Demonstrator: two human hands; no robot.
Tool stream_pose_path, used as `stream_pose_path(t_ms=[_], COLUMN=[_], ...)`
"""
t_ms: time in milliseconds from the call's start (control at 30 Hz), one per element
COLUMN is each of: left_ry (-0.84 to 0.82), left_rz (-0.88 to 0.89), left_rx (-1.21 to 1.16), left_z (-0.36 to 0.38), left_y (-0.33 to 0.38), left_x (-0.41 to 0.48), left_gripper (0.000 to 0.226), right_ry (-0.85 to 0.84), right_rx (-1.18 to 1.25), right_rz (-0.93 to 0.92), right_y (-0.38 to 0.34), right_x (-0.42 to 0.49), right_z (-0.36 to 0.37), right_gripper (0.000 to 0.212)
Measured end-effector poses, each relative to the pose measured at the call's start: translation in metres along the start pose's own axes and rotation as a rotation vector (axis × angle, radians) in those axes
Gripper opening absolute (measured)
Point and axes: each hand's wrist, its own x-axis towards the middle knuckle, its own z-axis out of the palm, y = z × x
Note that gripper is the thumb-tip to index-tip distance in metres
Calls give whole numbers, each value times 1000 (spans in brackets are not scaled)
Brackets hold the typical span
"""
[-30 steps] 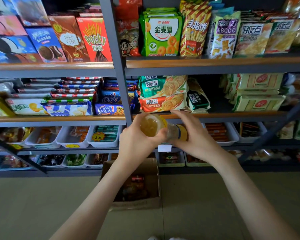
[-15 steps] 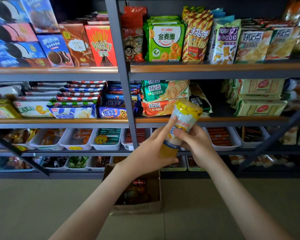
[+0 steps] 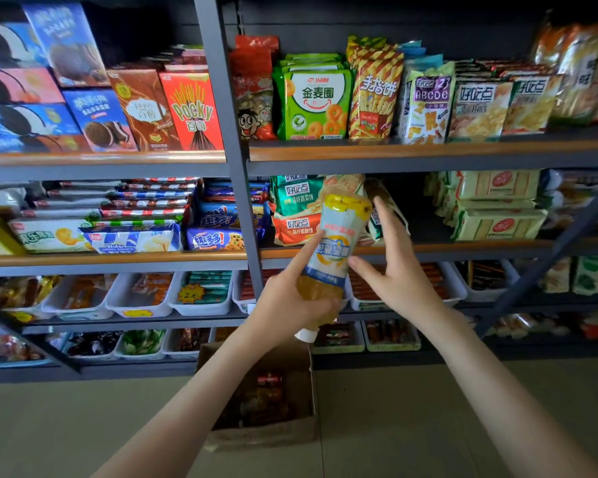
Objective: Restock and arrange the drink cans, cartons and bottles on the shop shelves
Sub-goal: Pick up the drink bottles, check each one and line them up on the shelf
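The left hand [image 3: 289, 307] grasps the juice bottle [image 3: 332, 250], cap downward, before the middle shelf [image 3: 463, 249]. The right hand [image 3: 396, 279] is released, fingers spread, its thumb seemingly touching the label.

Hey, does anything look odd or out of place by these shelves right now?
The drink bottle is upside down: its white cap points down toward the cardboard box on the floor. The left hand grips it near the neck; the right hand touches its side with open fingers.
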Motion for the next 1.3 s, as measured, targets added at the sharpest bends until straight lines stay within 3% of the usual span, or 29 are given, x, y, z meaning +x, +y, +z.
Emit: stream_pose_path(t_ms=[67, 133, 267, 333, 400, 467, 567, 667, 833, 967, 1067, 1167, 1300], left_ry=[-13, -45, -151, -170, -213, -211, -36, 221, 508, 652, 741, 781, 844], left_rz=[-25, -45, 13, 41, 123, 250, 444, 581, 699, 702, 673, 605, 566], left_rx=[-110, -203, -219, -278, -373, -310, -112, 83, 539, 776, 887, 916, 918], left_z=[-15, -31, -64, -80, -92, -96, -95, -97, -95, -92, -95, -101, -114], left_y=[12, 32, 81, 104, 126, 150, 174, 191, 212, 223, 226, 222, 213], left_x=[8, 15, 33, 47, 63, 82, 120, 164, 236, 296, 330, 351, 364], left_gripper=[93, 86, 57, 39, 48, 49, 35, 31, 36, 43, 42, 42, 36], right_ry=[-65, -123, 26, 86, 189, 331, 502, 547, 597, 534, 536, 573, 490], right_rx=[-413, -677, -701, -534, -258, -58, -34, 113, 159, 108, 110, 69, 127], right_rz=[-316, -583, -773, -696, -446, -251, -255, -330, -449, -429, -443, -456, -413], right_y=[-2, -7, -26, -40, -62, -75, -78, -94, -81, -60, -63, -75, -70], right_x=[8, 21, 57, 72, 88, 107, 144, 182, 257, 309, 343, 374, 402], right_z=[-6, -5, -17, -33, -54, -74, -110, -150, -202, -223, -236, -248, -249], right_gripper=[84, 82, 55, 49, 47, 49, 34, 27, 38, 50, 42, 30, 34])
